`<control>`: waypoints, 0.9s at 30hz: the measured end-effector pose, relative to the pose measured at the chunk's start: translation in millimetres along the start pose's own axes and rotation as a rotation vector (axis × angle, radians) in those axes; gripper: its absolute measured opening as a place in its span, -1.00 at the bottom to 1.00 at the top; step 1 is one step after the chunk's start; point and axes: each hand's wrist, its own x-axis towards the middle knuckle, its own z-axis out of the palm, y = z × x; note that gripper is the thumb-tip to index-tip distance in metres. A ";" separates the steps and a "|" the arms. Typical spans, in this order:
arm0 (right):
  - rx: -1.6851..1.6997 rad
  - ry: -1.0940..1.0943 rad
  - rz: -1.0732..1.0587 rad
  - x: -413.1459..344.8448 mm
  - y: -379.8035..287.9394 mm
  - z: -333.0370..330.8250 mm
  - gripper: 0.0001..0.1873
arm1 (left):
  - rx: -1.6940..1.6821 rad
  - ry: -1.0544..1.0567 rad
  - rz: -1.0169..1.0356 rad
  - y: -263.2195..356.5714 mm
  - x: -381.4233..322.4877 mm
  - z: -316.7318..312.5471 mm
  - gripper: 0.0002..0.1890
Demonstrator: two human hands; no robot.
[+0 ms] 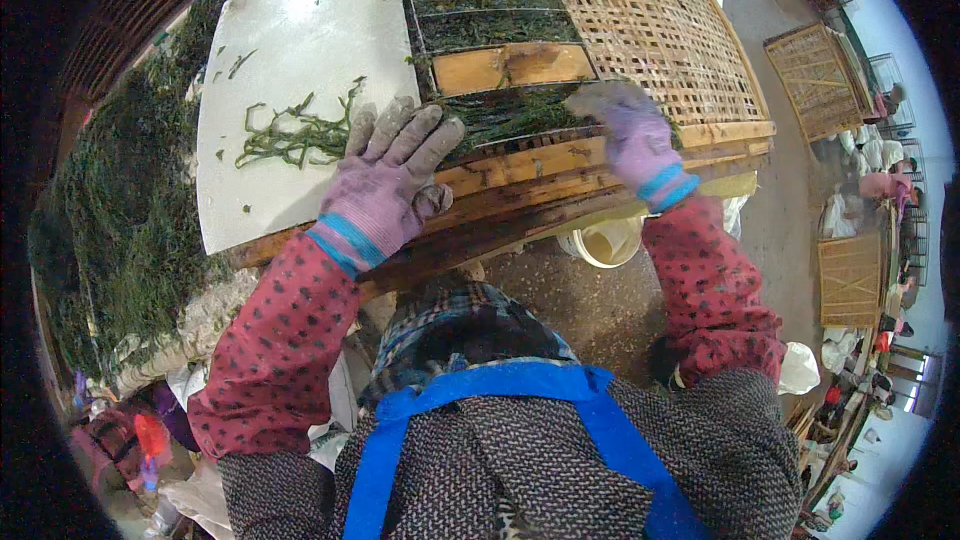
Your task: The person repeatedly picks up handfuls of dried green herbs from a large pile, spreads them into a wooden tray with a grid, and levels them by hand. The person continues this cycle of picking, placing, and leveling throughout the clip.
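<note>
Both hands wear purple and grey knit gloves with blue cuff bands. My left hand (394, 157) lies with its fingers apart across the edge of a white board (300, 67), beside a loose cluster of green seaweed strands (292, 136). My right hand (626, 120), blurred, is over the right end of the nearest strip of dark green seaweed (517, 114); whether it holds any cannot be told. Behind that strip is a bare wooden slat (514, 67), and further strips of seaweed lie in a divided frame. A woven bamboo mat (652, 22) lies right of the frame.
Stacked wooden-edged trays (517, 172) support the work. A large seaweed pile (127, 217) is at the left. A pale bucket (606, 241) stands below the tray edge. Bamboo racks (851, 281) stand across the floor at the right. Other people are at the far right and lower left.
</note>
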 end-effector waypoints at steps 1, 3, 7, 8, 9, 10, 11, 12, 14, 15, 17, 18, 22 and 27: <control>-0.052 0.029 0.057 -4.0 9.0 -7.1 -0.42 | -0.002 -0.008 -0.008 -0.1 0.1 -2.4 -0.38; -0.138 0.135 0.193 -12.1 23.5 -16.5 -0.40 | 0.024 0.003 -0.056 -1.6 -5.2 -13.2 -0.37; -0.293 -0.122 0.139 -18.1 32.4 -15.0 -0.41 | -0.030 0.078 -0.161 -20.4 -31.1 -52.0 -0.37; -0.255 -0.124 0.148 -17.5 31.9 -14.3 -0.40 | -0.058 0.113 -0.198 -27.4 -44.1 -63.6 -0.40; -0.213 -0.124 0.131 -16.4 30.2 -12.0 -0.40 | -0.076 0.161 -0.239 -36.7 -58.7 -75.2 -0.42; -0.189 -0.036 0.209 -15.4 29.2 -13.4 -0.45 | -0.100 0.227 -0.294 -46.9 -75.9 -85.7 -0.46; -0.204 0.099 0.320 -14.1 27.8 -13.0 -0.47 | -0.114 0.281 -0.363 -56.3 -96.8 -95.8 -0.50; 0.173 0.166 0.540 -13.5 27.5 -16.8 -0.51 | -0.104 0.392 -0.367 -68.4 -117.8 -103.3 -0.55; 0.071 0.305 0.145 -12.2 28.3 -21.8 -0.61 | -0.121 0.505 -0.498 -95.1 -168.4 -118.8 -0.63; 0.060 0.285 0.138 -12.3 28.6 -22.7 -0.61 | -0.192 0.574 -0.577 -109.2 -194.6 -123.1 -0.66; 0.062 0.272 0.237 -12.2 27.7 -20.3 -0.60 | -0.271 0.678 -0.746 -147.9 -247.0 -126.2 -0.69; 0.195 0.214 0.349 -13.5 24.5 -17.2 -0.61 | -0.268 0.725 -0.837 -169.7 -270.1 -123.9 -0.69; 0.259 0.188 0.319 -20.0 -1.5 -2.1 -0.75 | -0.360 0.750 -1.256 -228.6 -343.4 -95.4 -0.74; 0.286 0.118 0.491 -27.6 -29.6 -2.5 -0.73 | -0.554 0.542 -1.316 -254.8 -338.3 -43.6 -0.71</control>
